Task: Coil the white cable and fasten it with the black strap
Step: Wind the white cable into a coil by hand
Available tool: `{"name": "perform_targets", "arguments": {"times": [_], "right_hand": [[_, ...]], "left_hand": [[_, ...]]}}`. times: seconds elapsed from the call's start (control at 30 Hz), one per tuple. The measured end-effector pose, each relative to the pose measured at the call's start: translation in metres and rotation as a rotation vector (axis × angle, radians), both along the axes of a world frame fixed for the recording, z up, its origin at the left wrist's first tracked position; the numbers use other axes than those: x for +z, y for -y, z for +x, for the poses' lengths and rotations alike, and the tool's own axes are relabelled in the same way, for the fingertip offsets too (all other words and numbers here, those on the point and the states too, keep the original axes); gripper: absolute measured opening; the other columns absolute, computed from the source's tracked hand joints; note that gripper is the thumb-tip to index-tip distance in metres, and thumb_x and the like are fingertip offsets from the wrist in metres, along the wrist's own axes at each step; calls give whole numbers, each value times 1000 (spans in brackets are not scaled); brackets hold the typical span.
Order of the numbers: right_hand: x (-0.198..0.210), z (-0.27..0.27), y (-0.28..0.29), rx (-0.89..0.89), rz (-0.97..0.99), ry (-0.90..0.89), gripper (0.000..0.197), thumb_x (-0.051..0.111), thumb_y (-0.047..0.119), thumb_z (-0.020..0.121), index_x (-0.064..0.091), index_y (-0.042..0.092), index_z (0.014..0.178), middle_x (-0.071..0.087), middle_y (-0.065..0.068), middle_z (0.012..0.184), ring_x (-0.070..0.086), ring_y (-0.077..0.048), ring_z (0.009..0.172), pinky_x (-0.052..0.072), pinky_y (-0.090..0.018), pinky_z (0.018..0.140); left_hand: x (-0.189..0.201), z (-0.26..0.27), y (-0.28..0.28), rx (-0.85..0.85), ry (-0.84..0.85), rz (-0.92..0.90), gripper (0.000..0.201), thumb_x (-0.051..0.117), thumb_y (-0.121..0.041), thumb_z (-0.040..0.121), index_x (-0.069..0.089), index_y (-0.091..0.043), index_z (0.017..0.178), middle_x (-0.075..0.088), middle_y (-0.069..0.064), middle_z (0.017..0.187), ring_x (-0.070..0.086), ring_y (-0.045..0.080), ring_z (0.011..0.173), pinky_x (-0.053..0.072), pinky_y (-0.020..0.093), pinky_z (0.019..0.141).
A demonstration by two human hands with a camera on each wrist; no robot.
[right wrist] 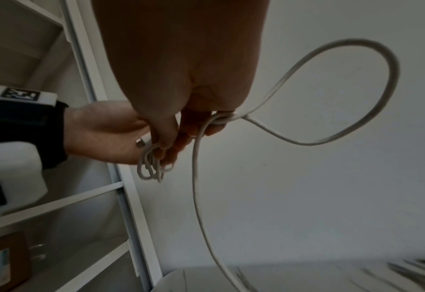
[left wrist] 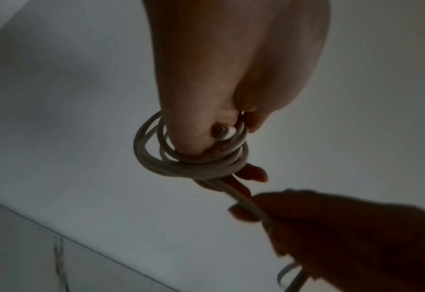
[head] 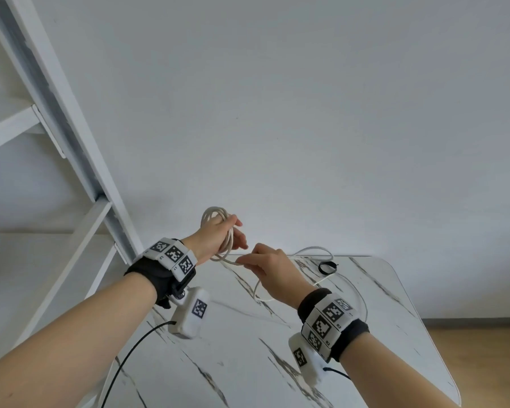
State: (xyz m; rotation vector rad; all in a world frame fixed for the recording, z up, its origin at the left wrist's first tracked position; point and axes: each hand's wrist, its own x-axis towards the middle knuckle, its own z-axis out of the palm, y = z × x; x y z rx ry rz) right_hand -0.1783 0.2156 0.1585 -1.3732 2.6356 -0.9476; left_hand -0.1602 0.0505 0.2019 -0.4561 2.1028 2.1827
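The white cable (head: 315, 249) is partly wound in several loops round the fingers of my left hand (head: 233, 234), raised above the table's far left corner. In the left wrist view the coil (left wrist: 189, 160) circles the fingers, and the thumb pins the cable's plug (left wrist: 227, 134) against them. My right hand (head: 245, 262) pinches the free strand just right of the coil; the rest trails in loose loops (right wrist: 381, 79) down to the table. The black strap (head: 327, 267), a small closed ring, lies on the table beyond my right hand, untouched.
The marble-patterned table (head: 248, 363) has a rounded far right corner (head: 392, 263) against a bare white wall. A white shelf frame (head: 80, 160) stands at the left, close to my left wrist, with a brown box (right wrist: 4, 262) on a low shelf.
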Motion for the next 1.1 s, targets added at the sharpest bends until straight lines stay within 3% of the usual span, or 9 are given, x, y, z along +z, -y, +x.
{"name": "perform_targets", "arguments": {"times": [0.07,0.13,0.23,0.4,0.53,0.63,0.73,0.93,1.1], "right_hand": [[6,-1,0,13,14,-109,23,52,15,91,69,19,106,60,-12,83,57,-30,74,40,-38,70],[12,-1,0,36,29,-182,22,52,15,91,68,20,105,60,-9,81,56,-29,74,38,-37,68],[19,-2,0,30,50,-135,16,53,17,91,65,15,101,66,-6,91,59,-28,87,39,-37,78],[27,-5,-3,37,138,-184,14,60,9,84,62,15,96,68,0,94,57,-24,92,36,-37,90],[30,-13,-6,-42,145,-251,19,68,3,77,65,13,93,66,-5,96,60,-28,92,42,-42,89],[30,-18,-9,-87,122,-186,15,65,8,82,66,9,97,63,-8,104,57,-28,98,42,-34,79],[27,-20,-12,-120,129,-128,16,56,13,90,69,9,99,65,-7,103,58,-27,97,49,-38,69],[15,-25,-17,-271,120,-129,19,49,16,94,66,10,101,68,-7,99,60,-28,94,47,-35,69],[-2,-41,-36,-417,299,-38,20,43,13,95,62,10,104,65,-8,103,59,-27,92,45,-32,70]], "left_hand": [[-3,2,-2,-23,66,-56,25,32,-25,102,48,-10,89,63,6,67,64,10,53,51,20,55],[-7,4,-3,-64,133,-67,28,33,-26,102,48,-9,87,64,7,65,63,10,47,50,20,49],[-15,8,-2,-179,218,-67,34,32,-28,102,47,-6,81,62,10,54,62,22,47,48,30,54],[-14,18,-3,-263,364,-75,30,33,-30,102,40,-8,82,52,13,52,46,20,39,38,22,40],[-18,24,-1,-381,435,-4,40,31,-41,99,47,-8,82,47,7,43,39,18,37,30,27,48],[-14,30,-3,-459,432,-67,45,37,-50,96,49,-8,81,37,2,41,31,15,34,29,25,48],[-10,35,-4,-520,398,-151,35,44,-40,96,50,-9,81,29,-1,42,25,13,34,26,25,48],[-9,37,-5,-568,362,-175,26,38,-15,97,53,-7,78,37,0,41,34,15,40,31,24,45],[-7,42,9,-595,302,-11,19,40,-8,96,55,-6,83,37,-6,42,36,9,39,34,19,46]]}}
